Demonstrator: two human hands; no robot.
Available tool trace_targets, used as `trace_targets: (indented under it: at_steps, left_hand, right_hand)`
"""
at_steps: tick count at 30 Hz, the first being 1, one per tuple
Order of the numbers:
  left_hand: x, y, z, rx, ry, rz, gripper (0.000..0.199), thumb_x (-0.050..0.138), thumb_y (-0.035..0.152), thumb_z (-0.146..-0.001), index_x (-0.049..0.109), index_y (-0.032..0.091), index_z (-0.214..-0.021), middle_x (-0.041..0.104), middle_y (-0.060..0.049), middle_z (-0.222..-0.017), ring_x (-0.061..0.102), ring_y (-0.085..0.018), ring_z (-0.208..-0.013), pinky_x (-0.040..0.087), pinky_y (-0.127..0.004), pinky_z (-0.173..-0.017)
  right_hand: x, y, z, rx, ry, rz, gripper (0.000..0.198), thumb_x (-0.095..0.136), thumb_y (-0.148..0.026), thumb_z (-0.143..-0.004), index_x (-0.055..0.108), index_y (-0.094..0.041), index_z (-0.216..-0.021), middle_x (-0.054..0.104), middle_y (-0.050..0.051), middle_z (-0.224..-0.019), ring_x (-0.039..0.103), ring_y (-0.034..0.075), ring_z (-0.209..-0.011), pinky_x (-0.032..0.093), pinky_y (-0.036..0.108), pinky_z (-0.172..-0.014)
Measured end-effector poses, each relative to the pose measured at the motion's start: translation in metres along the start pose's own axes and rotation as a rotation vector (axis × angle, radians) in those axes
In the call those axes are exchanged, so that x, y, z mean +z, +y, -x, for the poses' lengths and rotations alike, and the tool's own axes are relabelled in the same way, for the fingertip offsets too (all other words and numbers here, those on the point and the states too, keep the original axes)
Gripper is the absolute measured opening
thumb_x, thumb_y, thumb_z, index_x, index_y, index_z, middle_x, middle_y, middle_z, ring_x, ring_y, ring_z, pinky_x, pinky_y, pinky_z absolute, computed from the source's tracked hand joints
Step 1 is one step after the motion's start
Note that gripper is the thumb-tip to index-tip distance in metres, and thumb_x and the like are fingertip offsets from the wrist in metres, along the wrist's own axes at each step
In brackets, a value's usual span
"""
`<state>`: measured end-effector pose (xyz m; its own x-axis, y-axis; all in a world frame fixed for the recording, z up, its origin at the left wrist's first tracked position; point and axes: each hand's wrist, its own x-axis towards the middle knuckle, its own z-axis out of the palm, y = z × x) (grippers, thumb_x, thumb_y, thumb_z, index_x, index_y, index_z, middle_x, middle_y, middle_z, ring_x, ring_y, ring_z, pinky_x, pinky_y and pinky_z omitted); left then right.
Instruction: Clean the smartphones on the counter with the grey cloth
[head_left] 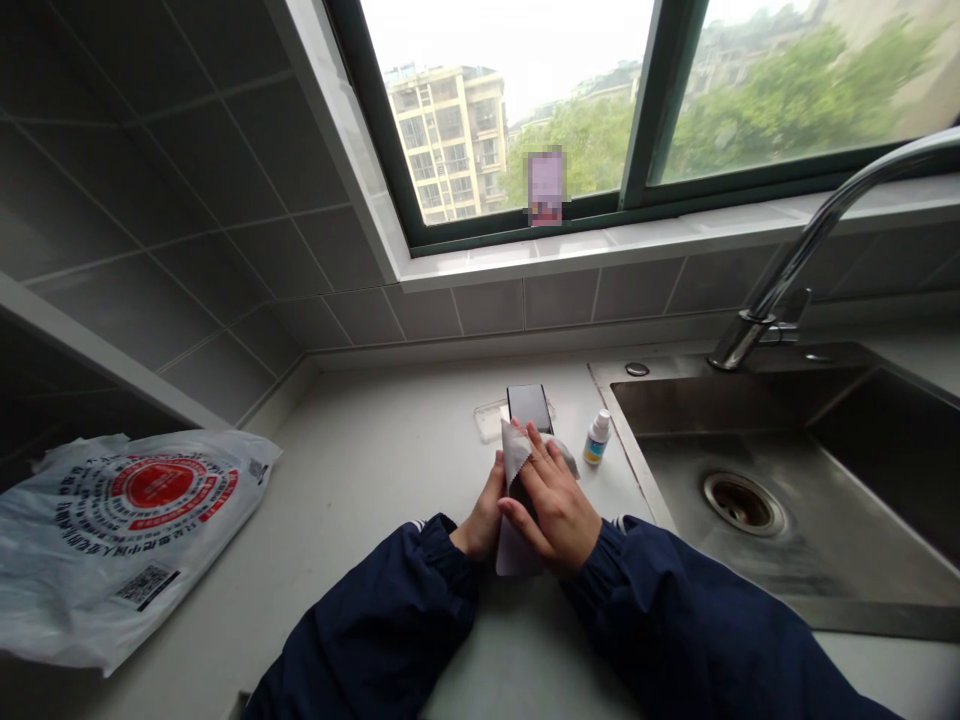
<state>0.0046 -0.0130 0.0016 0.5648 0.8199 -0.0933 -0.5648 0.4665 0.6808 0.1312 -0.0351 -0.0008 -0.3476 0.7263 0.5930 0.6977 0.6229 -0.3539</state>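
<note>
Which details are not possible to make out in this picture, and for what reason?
All in the head view:
Phone: lower end hidden by the right hand and grey cloth.
Lavender object: upper part covered by the right hand.
Small bottle: label print too small.
Purple patch at the window: blurred into blocks.
Faucet: outlet cut off by the right edge.

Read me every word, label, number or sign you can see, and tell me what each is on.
Plastic bag: Chinese characters around a red emblem, too skewed and blurred to quote surely.
Same bag: a QR code, too small to decode.
Small white bottle: label print too small to read.
Purple item at the window: pixelated, nothing readable.
</note>
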Motion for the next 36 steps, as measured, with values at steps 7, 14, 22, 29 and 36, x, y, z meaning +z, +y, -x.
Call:
trace_targets:
  at_steps: [7,14,22,29,36]
  left_hand:
    - [0.004,0.002,0.003,0.065,0.043,0.069,0.053,0.034,0.05,-0.102,0.062,0.022,-0.137,0.056,-0.004,-0.147,0.031,-0.022,-0.15,0.016,-0.031,-0.125]
    - [0.004,0.014,0.004,-0.047,0.19,0.158,0.071,0.033,0.066,-0.097,0.074,0.011,-0.114,0.071,-0.013,-0.123,0.048,-0.03,-0.139,0.029,-0.038,-0.121]
    - [0.0,0.026,0.0,0.047,0.35,0.238,0.069,0.041,0.071,-0.091,0.074,0.011,-0.095,0.076,-0.015,-0.089,0.069,-0.034,-0.108,0.046,-0.047,-0.107]
    - [-0.011,0.034,-0.004,0.16,0.5,0.249,0.068,0.036,0.069,-0.094,0.073,0.012,-0.101,0.075,-0.013,-0.091,0.07,-0.033,-0.101,0.051,-0.043,-0.097]
    - [-0.017,0.033,-0.002,0.096,0.494,0.138,0.082,0.026,0.077,-0.091,0.074,0.01,-0.093,0.072,-0.013,-0.076,0.072,-0.032,-0.089,0.054,-0.043,-0.09]
  right_hand:
    - [0.002,-0.006,0.002,-0.045,-0.079,0.01,0.075,0.042,-0.042,-0.103,0.01,-0.007,-0.16,0.014,0.019,-0.166,0.005,0.035,-0.154,0.026,0.061,-0.12]
    - [0.003,-0.014,0.004,-0.109,-0.188,0.012,0.072,0.046,-0.045,-0.101,0.024,-0.004,-0.157,0.018,0.019,-0.164,0.007,0.033,-0.154,0.027,0.059,-0.12]
    - [-0.001,-0.02,0.004,-0.145,-0.265,-0.033,0.057,0.045,-0.048,-0.102,0.049,-0.008,-0.142,0.028,0.016,-0.162,0.016,0.033,-0.153,0.024,0.058,-0.122]
    - [-0.002,-0.021,0.005,-0.199,-0.213,-0.089,0.043,0.045,-0.042,-0.102,0.059,-0.013,-0.132,0.044,0.015,-0.155,0.025,0.029,-0.151,0.024,0.055,-0.123]
    - [0.001,-0.02,0.007,-0.22,-0.21,-0.127,0.049,0.041,-0.043,-0.103,0.054,-0.011,-0.139,0.044,0.013,-0.155,0.026,0.028,-0.151,0.02,0.053,-0.124]
